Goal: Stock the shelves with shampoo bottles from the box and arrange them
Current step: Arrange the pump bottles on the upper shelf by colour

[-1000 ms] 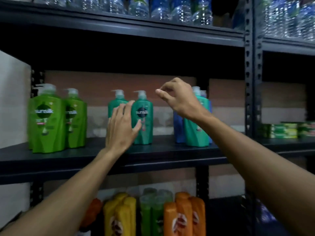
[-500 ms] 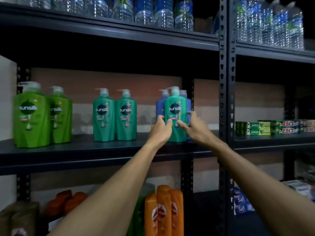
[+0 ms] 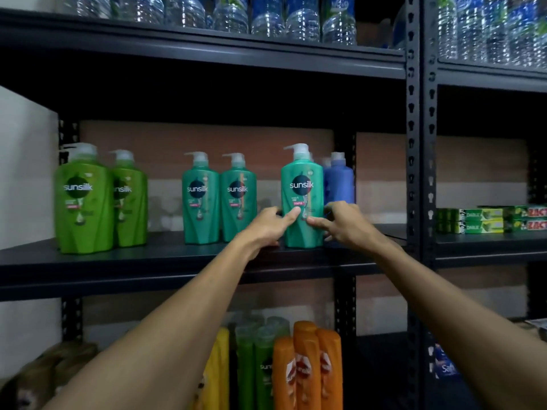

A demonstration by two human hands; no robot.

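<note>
A teal Sunsilk pump bottle (image 3: 302,190) stands upright near the front of the dark middle shelf (image 3: 165,261). My left hand (image 3: 270,226) holds its lower left side, thumb on the label. My right hand (image 3: 344,224) holds its lower right side, thumb on the front. A blue pump bottle (image 3: 340,180) stands close behind it on the right. Two more teal bottles (image 3: 219,199) stand side by side to the left, and two light green bottles (image 3: 100,199) stand at the shelf's left end.
Water bottles (image 3: 266,16) line the top shelf. Orange (image 3: 307,368), green and yellow bottles fill the lower shelf. A perforated upright post (image 3: 413,143) bounds the bay on the right; beyond it lie green toothpaste boxes (image 3: 485,220). A brown box (image 3: 44,377) sits at bottom left.
One second ago my left hand was on the middle teal bottles and my right was raised. Both hands then went to the right teal bottle and still hold it.
</note>
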